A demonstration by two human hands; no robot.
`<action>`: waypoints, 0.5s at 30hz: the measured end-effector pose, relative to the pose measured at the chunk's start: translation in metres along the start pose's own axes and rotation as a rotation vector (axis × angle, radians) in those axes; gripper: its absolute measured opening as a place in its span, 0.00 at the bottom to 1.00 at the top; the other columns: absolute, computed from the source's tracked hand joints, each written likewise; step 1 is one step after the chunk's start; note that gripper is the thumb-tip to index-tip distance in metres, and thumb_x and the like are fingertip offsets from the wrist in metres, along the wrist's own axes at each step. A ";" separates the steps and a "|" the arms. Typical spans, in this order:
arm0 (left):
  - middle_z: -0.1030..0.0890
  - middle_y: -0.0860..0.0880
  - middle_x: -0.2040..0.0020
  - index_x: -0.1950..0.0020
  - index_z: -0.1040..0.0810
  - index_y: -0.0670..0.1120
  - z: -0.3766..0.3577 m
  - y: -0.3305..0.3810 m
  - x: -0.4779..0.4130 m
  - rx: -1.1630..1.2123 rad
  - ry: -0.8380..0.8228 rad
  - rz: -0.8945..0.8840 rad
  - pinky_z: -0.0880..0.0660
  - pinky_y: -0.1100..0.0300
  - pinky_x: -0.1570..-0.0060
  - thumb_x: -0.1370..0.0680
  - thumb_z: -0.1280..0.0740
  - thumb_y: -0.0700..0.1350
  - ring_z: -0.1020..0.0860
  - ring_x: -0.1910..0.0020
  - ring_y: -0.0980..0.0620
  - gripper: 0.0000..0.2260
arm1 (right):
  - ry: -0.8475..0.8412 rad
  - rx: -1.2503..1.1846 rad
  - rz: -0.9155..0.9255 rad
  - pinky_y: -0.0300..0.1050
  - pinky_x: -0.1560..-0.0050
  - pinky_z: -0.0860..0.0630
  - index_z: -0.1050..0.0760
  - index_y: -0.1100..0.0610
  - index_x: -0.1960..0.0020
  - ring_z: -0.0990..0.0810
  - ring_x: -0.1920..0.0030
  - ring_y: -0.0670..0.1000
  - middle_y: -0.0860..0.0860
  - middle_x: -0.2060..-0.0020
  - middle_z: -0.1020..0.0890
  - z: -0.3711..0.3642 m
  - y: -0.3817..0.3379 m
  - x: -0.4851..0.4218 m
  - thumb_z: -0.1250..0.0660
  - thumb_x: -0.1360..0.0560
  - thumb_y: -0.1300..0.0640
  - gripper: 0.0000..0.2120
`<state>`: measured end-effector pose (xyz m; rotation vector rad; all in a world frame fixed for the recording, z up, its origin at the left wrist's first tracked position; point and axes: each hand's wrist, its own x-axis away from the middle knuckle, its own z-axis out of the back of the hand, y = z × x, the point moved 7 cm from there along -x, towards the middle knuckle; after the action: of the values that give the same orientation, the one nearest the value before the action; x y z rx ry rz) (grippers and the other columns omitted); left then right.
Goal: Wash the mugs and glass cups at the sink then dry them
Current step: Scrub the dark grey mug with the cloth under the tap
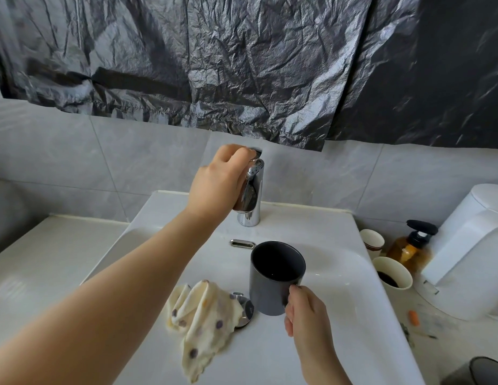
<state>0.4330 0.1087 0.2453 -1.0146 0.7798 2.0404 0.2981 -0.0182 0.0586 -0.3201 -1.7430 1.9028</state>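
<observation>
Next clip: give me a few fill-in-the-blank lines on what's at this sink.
1. The left hand grips the ____ lever.
2. The right hand holds a dark ____ in the sink.
3. The amber bottle has a ____ pump.
Missing words: faucet; mug; black.

Only arms and hands of the person show, and they are bare. The left arm (117, 301) is a long, smooth, bare stretch, seen below and left of the tap (254, 207). The left hand (220, 184), just left of the tap's top, has bare fingers. The right hand (306, 312), lower and right of the tap, shows bare fingers, small knuckle bumps and a short bit of bare wrist.
</observation>
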 end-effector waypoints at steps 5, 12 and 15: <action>0.20 0.41 0.46 0.46 0.35 0.54 0.001 0.002 0.001 -0.001 -0.005 0.020 0.23 0.48 0.71 0.24 0.48 0.48 0.18 0.64 0.38 0.08 | -0.003 -0.009 0.001 0.46 0.67 0.41 0.43 0.56 0.71 0.39 0.73 0.51 0.45 0.80 0.37 -0.001 0.000 0.000 0.44 0.22 0.61 0.19; 0.19 0.42 0.46 0.47 0.35 0.53 -0.003 0.001 -0.003 -0.055 0.008 0.034 0.26 0.53 0.73 0.26 0.44 0.42 0.21 0.67 0.35 0.09 | -0.009 -0.005 0.010 0.45 0.67 0.41 0.43 0.57 0.70 0.39 0.72 0.52 0.47 0.78 0.37 -0.002 0.001 0.000 0.44 0.22 0.61 0.19; 0.19 0.41 0.46 0.48 0.35 0.52 -0.004 -0.001 -0.007 -0.059 0.017 0.045 0.30 0.55 0.71 0.26 0.40 0.39 0.21 0.68 0.35 0.11 | -0.013 0.004 0.013 0.45 0.66 0.41 0.43 0.57 0.71 0.39 0.72 0.52 0.47 0.79 0.37 -0.002 0.001 0.000 0.44 0.22 0.61 0.19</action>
<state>0.4381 0.1037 0.2493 -1.0575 0.7621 2.1067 0.2987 -0.0164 0.0571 -0.3187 -1.7499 1.9208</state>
